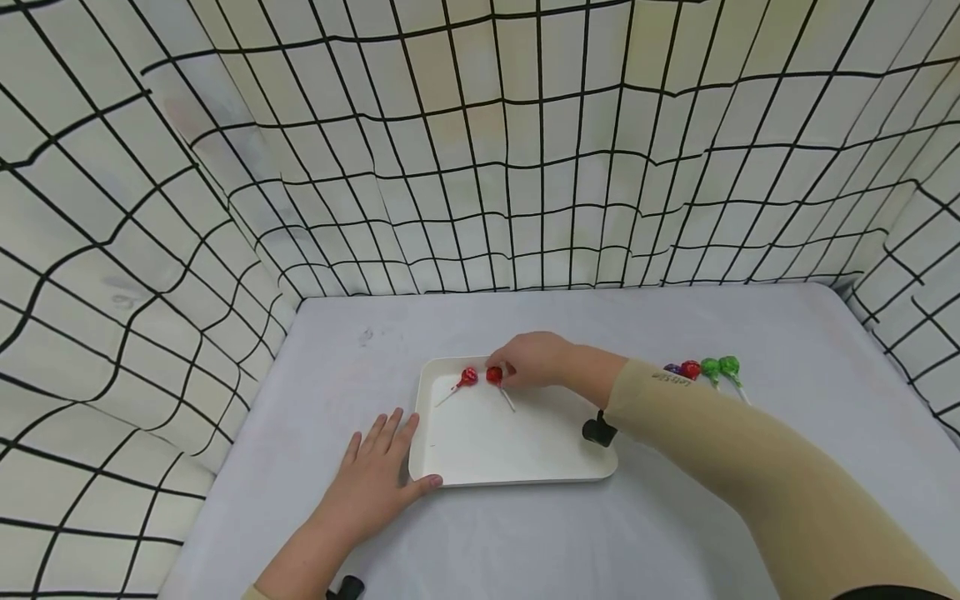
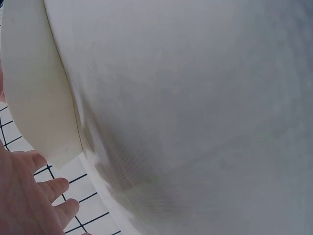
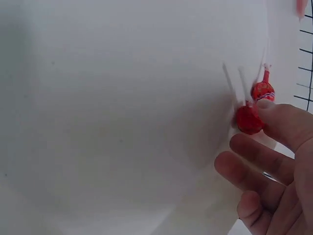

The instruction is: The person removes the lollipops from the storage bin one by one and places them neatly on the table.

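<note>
A white tray (image 1: 517, 454) lies on the table with two red lollipops toward its back edge. My right hand (image 1: 536, 360) reaches over the tray and pinches the head of one red lollipop (image 1: 494, 376) by thumb and finger. Its stick points toward the tray's front. In the right wrist view the thumb lies against this lollipop (image 3: 248, 120), the other fingers spread below it. Just left of it rests the other red lollipop (image 1: 468, 377), its wrapper patterned. My left hand (image 1: 371, 483) lies with fingers spread at the tray's left side, thumb at the front-left corner.
To the right of the tray, partly behind my right sleeve (image 1: 712, 442), lie more lollipops: a purple one (image 1: 672, 369), a red one (image 1: 691, 369) and two green ones (image 1: 729, 367). White walls with a black grid (image 1: 480, 167) enclose the white-covered table (image 1: 330, 350).
</note>
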A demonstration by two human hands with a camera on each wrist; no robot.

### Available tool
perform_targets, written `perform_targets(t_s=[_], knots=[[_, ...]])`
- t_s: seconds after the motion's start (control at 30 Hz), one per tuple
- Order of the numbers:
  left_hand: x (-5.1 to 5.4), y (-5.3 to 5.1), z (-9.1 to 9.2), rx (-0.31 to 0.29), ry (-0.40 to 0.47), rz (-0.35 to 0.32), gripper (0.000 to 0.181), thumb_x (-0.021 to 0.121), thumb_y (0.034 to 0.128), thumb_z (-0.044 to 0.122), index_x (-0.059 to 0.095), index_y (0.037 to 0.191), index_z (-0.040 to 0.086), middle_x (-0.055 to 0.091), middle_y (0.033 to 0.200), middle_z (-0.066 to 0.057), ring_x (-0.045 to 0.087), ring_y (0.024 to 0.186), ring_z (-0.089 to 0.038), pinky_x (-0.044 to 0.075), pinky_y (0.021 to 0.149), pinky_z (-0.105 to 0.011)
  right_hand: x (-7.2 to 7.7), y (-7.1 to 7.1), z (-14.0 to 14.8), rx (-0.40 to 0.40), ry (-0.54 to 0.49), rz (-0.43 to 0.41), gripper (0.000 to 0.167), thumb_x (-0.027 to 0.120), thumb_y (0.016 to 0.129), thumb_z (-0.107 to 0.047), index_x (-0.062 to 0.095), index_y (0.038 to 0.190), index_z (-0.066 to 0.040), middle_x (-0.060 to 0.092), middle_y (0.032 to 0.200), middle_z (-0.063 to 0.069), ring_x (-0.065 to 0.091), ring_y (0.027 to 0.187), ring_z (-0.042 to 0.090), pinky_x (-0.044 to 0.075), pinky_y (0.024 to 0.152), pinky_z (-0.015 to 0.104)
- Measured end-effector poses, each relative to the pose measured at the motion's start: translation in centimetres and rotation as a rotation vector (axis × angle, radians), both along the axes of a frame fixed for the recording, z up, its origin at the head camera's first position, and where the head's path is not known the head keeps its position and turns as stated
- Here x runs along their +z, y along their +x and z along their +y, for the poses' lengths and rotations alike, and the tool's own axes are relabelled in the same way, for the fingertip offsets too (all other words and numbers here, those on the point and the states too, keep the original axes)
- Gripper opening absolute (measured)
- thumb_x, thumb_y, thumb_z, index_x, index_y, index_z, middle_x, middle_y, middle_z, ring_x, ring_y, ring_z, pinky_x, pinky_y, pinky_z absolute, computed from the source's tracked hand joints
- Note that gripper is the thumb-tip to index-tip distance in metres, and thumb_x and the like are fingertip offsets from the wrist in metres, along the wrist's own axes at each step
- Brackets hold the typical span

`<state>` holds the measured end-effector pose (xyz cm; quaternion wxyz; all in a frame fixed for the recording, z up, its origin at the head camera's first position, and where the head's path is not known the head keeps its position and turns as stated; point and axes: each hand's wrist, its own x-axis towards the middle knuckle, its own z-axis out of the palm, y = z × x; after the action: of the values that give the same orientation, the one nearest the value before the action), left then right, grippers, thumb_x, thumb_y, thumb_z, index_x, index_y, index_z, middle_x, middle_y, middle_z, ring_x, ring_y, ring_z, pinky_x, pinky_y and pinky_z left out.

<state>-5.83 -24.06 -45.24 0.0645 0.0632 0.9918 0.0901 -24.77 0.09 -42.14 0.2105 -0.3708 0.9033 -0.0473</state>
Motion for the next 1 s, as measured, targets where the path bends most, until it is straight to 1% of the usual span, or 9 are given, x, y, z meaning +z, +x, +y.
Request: perform_targets(t_s=[0.1,0.2,0.33,0.43,0.53,0.7,0.9,1.0], knots=[[0.1,0.0,0.0,-0.001,0.0,0.005,0.103,0.055,0.0828,0.077,0.031,0.156,0.009,0.028,0.16,-0.018,0.021,0.148,-0.04,0.016,0.115,-0.065,-0.1,0.2,0.0,-0.005,0.012,0.006,0.044,0.067,0.096,-0.033,0.06,0.139,-0.028,0.06,0.09,-0.008,0.055,0.089,0.012,0.048,0.074,0.027],[0.1,0.0,0.0,0.001,0.008,0.006,0.101,0.057,0.0833,0.075,0.032,0.156,0.009,0.028,0.16,-0.018,0.021,0.148,-0.04,0.015,0.115,-0.065,-0.3,0.4,-0.1,-0.007,0.013,0.008,0.041,0.068,0.095,-0.033,0.062,0.135,-0.029,0.06,0.092,-0.009,0.055,0.089,0.012,0.048,0.076,0.027],[-0.2,0.1,0.0,0.011,0.019,-0.004,0.1,0.06,0.0837,0.071,0.031,0.156,0.009,0.027,0.16,-0.018,0.021,0.148,-0.04,0.015,0.115,-0.065,-0.6,0.7,-0.1,0.006,0.006,-0.017,0.034,0.071,0.093,-0.033,0.066,0.126,-0.03,0.06,0.09,-0.009,0.055,0.088,0.012,0.048,0.076,0.027],[-0.3,0.2,0.0,0.019,0.022,-0.011,0.1,0.061,0.0838,0.07,0.03,0.156,0.009,0.026,0.161,-0.017,0.02,0.148,-0.04,0.014,0.115,-0.065,-0.7,1.0,0.0,0.018,-0.005,-0.033,0.032,0.071,0.093,-0.033,0.067,0.124,-0.029,0.06,0.089,-0.009,0.055,0.088,0.012,0.048,0.076,0.027],[-0.3,0.2,0.1,0.018,0.023,-0.008,0.1,0.061,0.0839,0.07,0.03,0.156,0.009,0.026,0.161,-0.017,0.019,0.148,-0.04,0.013,0.116,-0.065,-0.5,1.1,0.2,0.012,-0.017,-0.029,0.032,0.07,0.094,-0.033,0.066,0.125,-0.029,0.06,0.087,-0.009,0.056,0.086,0.012,0.048,0.075,0.028],[0.2,0.0,0.2,0.011,0.01,-0.01,0.099,0.061,0.0843,0.07,0.031,0.156,0.009,0.027,0.16,-0.018,0.02,0.148,-0.04,0.014,0.116,-0.065,0.0,0.9,0.5,-0.014,-0.021,-0.025,0.033,0.066,0.096,-0.031,0.066,0.129,-0.029,0.06,0.084,-0.009,0.056,0.082,0.011,0.047,0.071,0.027],[0.2,0.0,0.2,0.008,0.004,-0.012,0.099,0.062,0.0846,0.069,0.031,0.156,0.008,0.027,0.16,-0.019,0.019,0.148,-0.041,0.015,0.115,-0.066,-0.5,0.4,0.1,0.007,0.016,-0.045,0.038,0.066,0.097,-0.031,0.063,0.135,-0.032,0.06,0.086,-0.007,0.055,0.084,0.012,0.047,0.072,0.026],[0.2,0.0,0.1,0.006,0.007,-0.01,0.098,0.062,0.0848,0.068,0.031,0.156,0.008,0.027,0.16,-0.019,0.02,0.148,-0.041,0.015,0.115,-0.066,-0.6,0.4,0.1,0.017,0.016,-0.047,0.037,0.066,0.097,-0.03,0.064,0.134,-0.031,0.059,0.087,-0.006,0.055,0.086,0.012,0.047,0.073,0.026]])
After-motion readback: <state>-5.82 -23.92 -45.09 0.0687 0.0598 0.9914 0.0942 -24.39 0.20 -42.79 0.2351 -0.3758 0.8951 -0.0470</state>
